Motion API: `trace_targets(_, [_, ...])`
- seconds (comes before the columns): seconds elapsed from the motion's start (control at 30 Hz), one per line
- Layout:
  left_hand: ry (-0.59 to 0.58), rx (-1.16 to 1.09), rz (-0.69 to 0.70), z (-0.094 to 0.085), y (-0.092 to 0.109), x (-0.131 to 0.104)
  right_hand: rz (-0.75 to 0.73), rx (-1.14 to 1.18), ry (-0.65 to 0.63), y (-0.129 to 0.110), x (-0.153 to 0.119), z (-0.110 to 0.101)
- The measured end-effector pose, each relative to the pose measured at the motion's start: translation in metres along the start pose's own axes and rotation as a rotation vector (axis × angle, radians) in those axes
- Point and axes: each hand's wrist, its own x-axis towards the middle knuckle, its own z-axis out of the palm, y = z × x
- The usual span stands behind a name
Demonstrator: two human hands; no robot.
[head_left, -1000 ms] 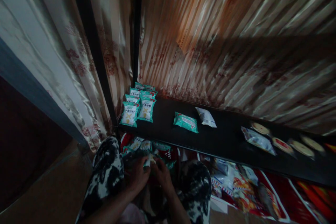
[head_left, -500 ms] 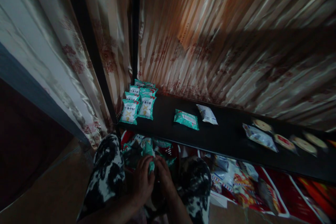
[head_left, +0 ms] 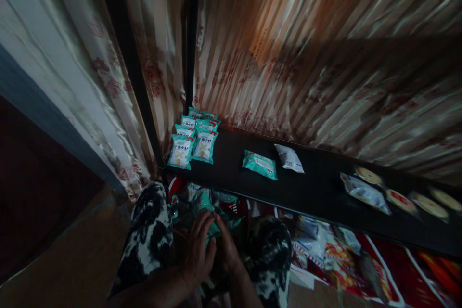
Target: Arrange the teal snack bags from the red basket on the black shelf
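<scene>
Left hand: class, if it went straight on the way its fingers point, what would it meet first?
Probably the green packet just ahead of the left hand. Depth is unclear in this dim view, so they may already touch.

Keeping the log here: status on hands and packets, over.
Left hand, right hand close together at teal packet, grip unclear. Packet partly hidden by hands. Black shelf just beyond, nothing seen blocking.

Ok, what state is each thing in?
Left hand: fingers bent, grip unclear
Right hand: beside left, grip unclear
Green packet by hands: partly hidden
Grouped green packets: overlapping, two columns
Lone green packet: lying
White packet: lying
Silvery packet: lying
Round pieces: lying flat
Shelf: loaded
Left red bin: holding packets
</scene>
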Motion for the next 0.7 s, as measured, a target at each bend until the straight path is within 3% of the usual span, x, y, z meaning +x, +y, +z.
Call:
trace_targets(0.27, [0.022,-0.053,-0.034,-0.007,0.004,0.010,0.084,0.138,0.067,-0.010,-0.006,0.013])
trace_targets(0.53, [-0.033,-0.036,-0.013,-0.012,0.011,0.013,0.070,0.242,0.041,-0.019,-0.014,0.027])
trace_targets(0.7, [0.016,-0.013,-0.002,-0.014,0.012,0.015,0.080,0.280,0.026,-0.022,-0.015,0.029])
